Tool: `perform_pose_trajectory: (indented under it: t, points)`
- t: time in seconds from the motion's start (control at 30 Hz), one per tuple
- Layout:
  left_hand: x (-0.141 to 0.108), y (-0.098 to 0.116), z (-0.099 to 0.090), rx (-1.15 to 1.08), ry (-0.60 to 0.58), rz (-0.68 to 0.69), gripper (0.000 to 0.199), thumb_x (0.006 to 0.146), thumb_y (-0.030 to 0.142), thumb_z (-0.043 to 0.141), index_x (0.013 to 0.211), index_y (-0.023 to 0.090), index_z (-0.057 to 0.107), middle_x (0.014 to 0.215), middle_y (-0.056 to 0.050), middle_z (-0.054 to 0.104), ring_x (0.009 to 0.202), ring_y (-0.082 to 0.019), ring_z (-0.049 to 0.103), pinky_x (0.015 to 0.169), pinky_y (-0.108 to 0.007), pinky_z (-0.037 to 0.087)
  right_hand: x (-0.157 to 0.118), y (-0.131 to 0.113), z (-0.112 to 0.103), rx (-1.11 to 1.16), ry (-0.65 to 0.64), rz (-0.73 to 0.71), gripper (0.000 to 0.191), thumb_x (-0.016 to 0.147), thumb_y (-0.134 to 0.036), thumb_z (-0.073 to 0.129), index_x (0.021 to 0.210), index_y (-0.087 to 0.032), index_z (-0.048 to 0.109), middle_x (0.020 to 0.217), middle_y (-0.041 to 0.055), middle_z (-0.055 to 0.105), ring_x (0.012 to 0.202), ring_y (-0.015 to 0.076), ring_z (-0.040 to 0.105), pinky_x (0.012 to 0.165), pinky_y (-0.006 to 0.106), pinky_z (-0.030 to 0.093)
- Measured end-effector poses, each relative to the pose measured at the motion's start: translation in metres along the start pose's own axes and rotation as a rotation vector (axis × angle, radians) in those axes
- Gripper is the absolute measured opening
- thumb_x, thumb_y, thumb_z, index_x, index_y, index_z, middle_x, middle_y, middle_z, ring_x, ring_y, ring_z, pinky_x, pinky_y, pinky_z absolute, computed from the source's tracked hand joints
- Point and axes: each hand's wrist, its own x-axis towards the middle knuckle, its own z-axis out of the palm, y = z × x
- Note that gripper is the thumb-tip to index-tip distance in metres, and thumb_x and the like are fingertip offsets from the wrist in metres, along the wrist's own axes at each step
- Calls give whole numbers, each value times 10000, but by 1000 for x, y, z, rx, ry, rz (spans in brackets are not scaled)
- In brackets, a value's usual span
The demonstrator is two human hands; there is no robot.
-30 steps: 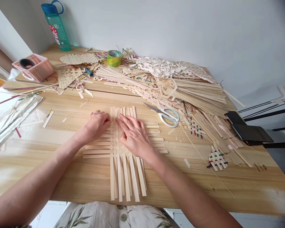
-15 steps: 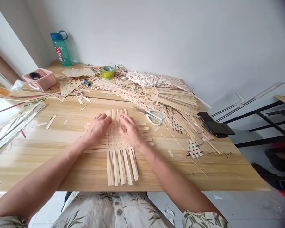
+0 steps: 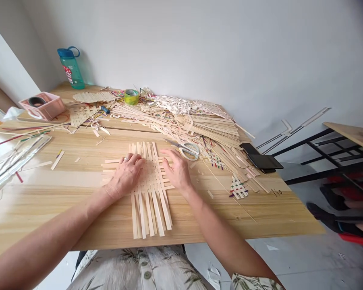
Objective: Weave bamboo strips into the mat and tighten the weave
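The left hand (image 3: pixel 125 175) is pressing spread on the light, stiff bamboo-strip weave (image 3: pixel 152 175), the right hand (image 3: pixel 177 169) is spreading at its edge, and the loose strips are needing flat support across the centre.

bamboo-strip weave (image 3: pixel 151 181) on table (image 3: pixel 42 209) — scissors (image 3: pixel 187 151) behind right, phone (image 3: pixel 261 162) farther right

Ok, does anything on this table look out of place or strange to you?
The pale strips at the back lie in a messy, spilled-looking heap, running up to the scissors, unlike the neat weave.
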Motion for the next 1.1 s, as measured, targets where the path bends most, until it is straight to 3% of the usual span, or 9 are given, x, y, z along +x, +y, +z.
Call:
perform_pose_trajectory:
  t: [0.2,0.37,0.57,0.83,1.1]
  points:
    - [0,0,11,39,82,-109,280,899,156,474,1156,170,584,1223,-162,574,1105,-321,507,914,-471,462,-6,-5,15,-215,-180,-38,303,906,-228,601,1203,-197,653,1170,115,655,1125,277,566,989,434,488]
    - [2,1,12,97,109,-205,210,907,240,505,1075,149,591,1118,-173,581,1049,-334,512,891,-466,457,-3,-7,20,-328,-277,-11,338,863,-359,710,1132,-164,647,1160,125,624,1093,303,538,968,432,458]
    - [8,3,6,170,52,-266,217,918,308,496,1031,156,601,1068,-168,593,1019,-344,524,852,-471,440,5,-5,20,-326,-291,53,371,816,-438,747,1095,-225,627,1115,91,598,1070,294,524,925,429,442]
    - [17,7,5,237,-13,-276,201,917,281,475,982,137,599,1008,-168,600,1000,-344,535,849,-465,425,6,-5,27,-325,-279,92,349,800,-456,748,996,-206,604,1040,84,591,991,275,516,886,405,424]
    - [14,6,8,322,37,-224,196,915,281,493,997,141,603,997,-147,589,959,-327,540,814,-439,431,8,-1,21,-382,-310,34,433,790,-513,753,1026,-186,594,1057,105,593,983,292,512,863,405,428]
